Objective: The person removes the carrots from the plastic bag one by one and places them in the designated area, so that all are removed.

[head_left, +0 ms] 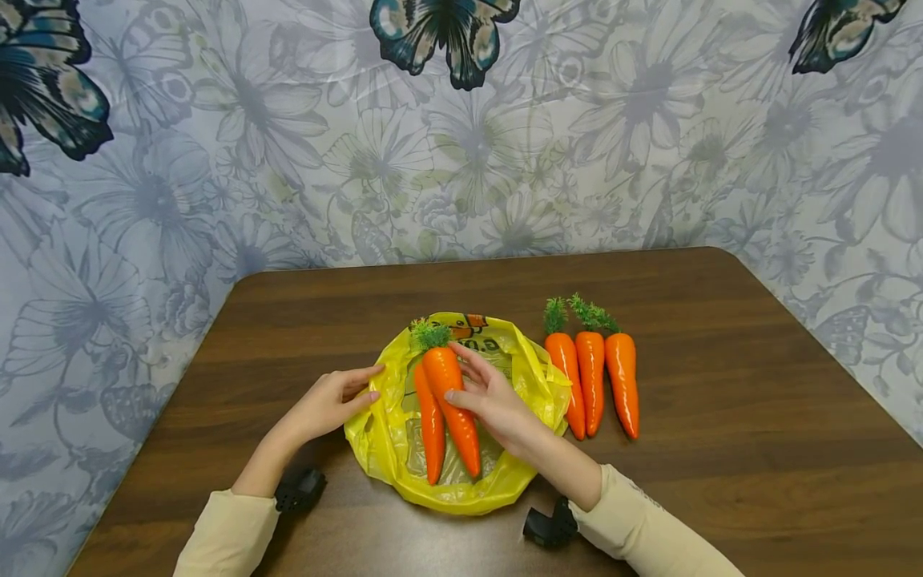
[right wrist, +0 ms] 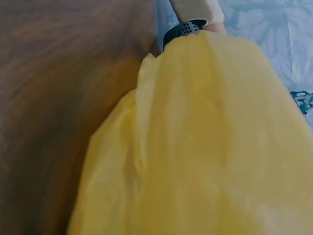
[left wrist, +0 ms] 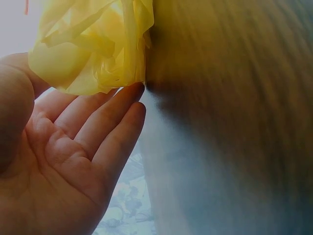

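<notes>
A yellow plastic bag (head_left: 544, 377) lies spread open in a round on the table, its rim rolled outward. Two orange carrots are within its opening: one carrot (head_left: 430, 425) lies at the left, and another carrot (head_left: 450, 401) with a green top overlaps it. My right hand (head_left: 493, 401) holds this upper carrot, thumb across its front and fingers at its far side. In the right wrist view the bag's yellow wall (right wrist: 210, 132) hides that hand. My left hand (head_left: 335, 405) holds the bag's left rim between thumb and fingers; the left wrist view shows the fingers (left wrist: 115, 127) nearly straight beneath the plastic.
Right of the bag, three more carrots (head_left: 590, 385) with green tops lie side by side, the leftmost close against the bag. The brown wooden table (head_left: 721, 361) ends at a wall covering (head_left: 505, 176) with flowers and butterflies. Black cameras sit at both wrists.
</notes>
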Motion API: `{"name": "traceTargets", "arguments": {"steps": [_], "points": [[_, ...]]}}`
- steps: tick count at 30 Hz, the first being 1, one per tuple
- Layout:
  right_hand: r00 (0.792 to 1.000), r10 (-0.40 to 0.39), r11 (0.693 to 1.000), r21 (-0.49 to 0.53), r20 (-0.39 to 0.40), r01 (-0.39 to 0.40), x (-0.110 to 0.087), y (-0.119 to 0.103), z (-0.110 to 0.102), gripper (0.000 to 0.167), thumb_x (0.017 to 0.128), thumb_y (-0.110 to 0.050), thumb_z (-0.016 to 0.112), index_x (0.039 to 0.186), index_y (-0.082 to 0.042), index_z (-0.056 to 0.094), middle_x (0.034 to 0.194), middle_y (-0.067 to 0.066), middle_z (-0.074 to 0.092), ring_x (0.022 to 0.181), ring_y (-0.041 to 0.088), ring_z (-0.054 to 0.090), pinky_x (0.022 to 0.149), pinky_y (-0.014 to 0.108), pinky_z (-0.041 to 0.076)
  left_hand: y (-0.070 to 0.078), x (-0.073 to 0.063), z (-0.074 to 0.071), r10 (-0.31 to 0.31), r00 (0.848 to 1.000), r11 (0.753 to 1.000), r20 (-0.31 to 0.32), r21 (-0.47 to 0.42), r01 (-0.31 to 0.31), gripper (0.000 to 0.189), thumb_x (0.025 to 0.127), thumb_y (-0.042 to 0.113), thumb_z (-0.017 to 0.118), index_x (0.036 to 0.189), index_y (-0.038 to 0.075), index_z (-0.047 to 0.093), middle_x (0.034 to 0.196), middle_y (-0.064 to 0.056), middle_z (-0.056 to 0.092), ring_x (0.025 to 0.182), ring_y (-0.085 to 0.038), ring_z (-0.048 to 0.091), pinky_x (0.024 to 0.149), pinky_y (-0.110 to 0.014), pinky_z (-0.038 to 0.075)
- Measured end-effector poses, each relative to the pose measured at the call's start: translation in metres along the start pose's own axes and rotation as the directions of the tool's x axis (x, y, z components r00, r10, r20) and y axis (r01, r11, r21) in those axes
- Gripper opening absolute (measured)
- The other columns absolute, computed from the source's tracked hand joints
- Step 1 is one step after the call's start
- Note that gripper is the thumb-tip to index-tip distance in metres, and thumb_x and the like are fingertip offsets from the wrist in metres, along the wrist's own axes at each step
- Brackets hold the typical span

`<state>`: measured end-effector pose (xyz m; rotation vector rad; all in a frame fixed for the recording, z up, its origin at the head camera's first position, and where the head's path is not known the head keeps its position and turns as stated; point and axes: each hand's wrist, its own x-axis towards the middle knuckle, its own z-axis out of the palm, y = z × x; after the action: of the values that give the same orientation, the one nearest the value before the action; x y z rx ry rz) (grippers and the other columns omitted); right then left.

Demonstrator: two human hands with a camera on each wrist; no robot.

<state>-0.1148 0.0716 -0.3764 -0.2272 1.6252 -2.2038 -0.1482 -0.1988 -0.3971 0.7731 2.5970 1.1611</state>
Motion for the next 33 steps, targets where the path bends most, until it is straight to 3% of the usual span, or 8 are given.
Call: {"name": "traceTargets", "arguments": {"steps": [11, 21, 27, 33], "points": [[1.000, 0.001, 0.990, -0.144, -0.016, -0.004, -0.004, -0.008, 0.000, 0.067, 0.088, 0.006, 0.056, 0.147, -0.013, 0.030, 0.145, 0.016, 0.030, 0.127, 0.030, 0.040, 0.095, 0.041, 0.042, -0.002, 0.000, -0.001, 0.030, 1.000, 1.000, -0.001, 0.002, -0.030, 0.043, 0.093, 0.009, 0.058, 0.130, -0.011, 0.048, 0.131, -0.025, 0.048, 0.115, -0.034, 0.051, 0.090, -0.042, 0.045], [1.000, 0.011, 1.000, -0.006, 0.029, -0.011, -0.002, -0.006, -0.002, 0.067, 0.089, 0.006, 0.054, 0.148, -0.010, 0.026, 0.144, 0.019, 0.030, 0.126, 0.033, 0.040, 0.095, 0.040, 0.042, -0.004, 0.000, 0.000, 0.023, 1.000, 1.000, -0.006, 0.006, -0.023, 0.044, 0.093, 0.009, 0.059, 0.130, -0.010, 0.048, 0.131, -0.024, 0.049, 0.114, -0.032, 0.052, 0.089, -0.041, 0.046], [0.999, 0.036, 0.997, 0.067, -0.001, -0.036, -0.001, 0.000, -0.001, 0.068, 0.087, 0.007, 0.053, 0.147, -0.009, 0.026, 0.143, 0.021, 0.030, 0.125, 0.036, 0.039, 0.096, 0.041, 0.041, -0.003, 0.000, 0.000, 0.023, 1.000, 1.000, -0.006, 0.012, -0.022, 0.044, 0.093, 0.010, 0.060, 0.130, -0.010, 0.048, 0.130, -0.024, 0.049, 0.113, -0.033, 0.053, 0.088, -0.041, 0.046], [0.999, 0.038, 0.996, 0.076, -0.022, -0.036, 0.000, 0.005, 0.001, 0.068, 0.087, 0.009, 0.053, 0.147, -0.009, 0.028, 0.143, 0.022, 0.030, 0.125, 0.036, 0.039, 0.095, 0.041, 0.042, -0.001, 0.002, 0.000, 0.023, 1.000, 1.000, 0.004, 0.014, -0.023, 0.044, 0.093, 0.011, 0.059, 0.131, -0.009, 0.048, 0.131, -0.023, 0.049, 0.115, -0.033, 0.051, 0.090, -0.042, 0.045]]}}
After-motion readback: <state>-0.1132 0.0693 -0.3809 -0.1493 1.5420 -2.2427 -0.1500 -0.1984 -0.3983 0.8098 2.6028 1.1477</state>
